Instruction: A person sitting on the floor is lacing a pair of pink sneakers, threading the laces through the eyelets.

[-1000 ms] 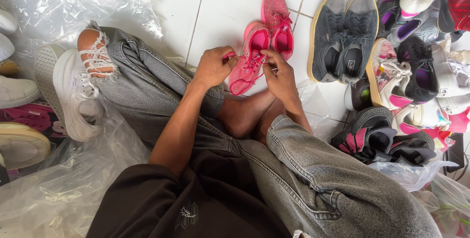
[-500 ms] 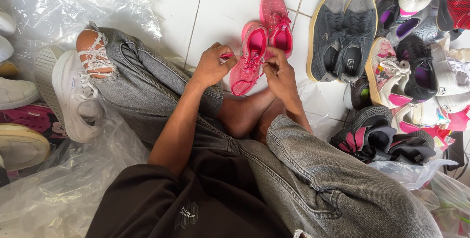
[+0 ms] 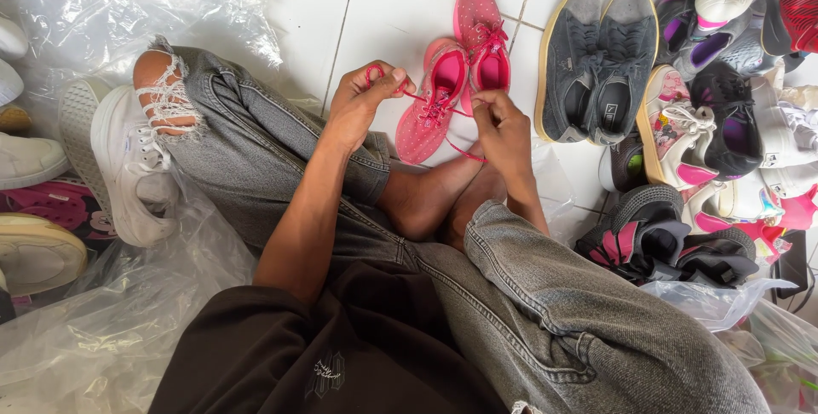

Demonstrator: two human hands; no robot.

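Since half a second ago the left hand (image 3: 362, 99) has pulled up and away from the pink shoes (image 3: 456, 82), drawing the pink lace (image 3: 417, 95) out taut toward the upper middle of the frame; before, it sat closer against the near shoe. Its fingers are pinched shut on the lace end, thumb over forefinger. The right hand (image 3: 503, 129) stays low just right of the shoes, fingers curled closed on the other run of lace, which loops down past its knuckles. Both pink shoes lie side by side on the white tile floor (image 3: 392, 14) at the upper centre, toes pointing away, the near one tilted on its side and touching the far one.

At the right of them stands a pair of grey slip-ons (image 3: 601, 60), and beyond, in the upper right, a heap of mixed shoes (image 3: 724, 116). Black sandals (image 3: 673, 239) lie at the right middle. Clear plastic sheet (image 3: 94, 5) covers the upper left, with a white sneaker (image 3: 128, 167) on the person's foot at the left.
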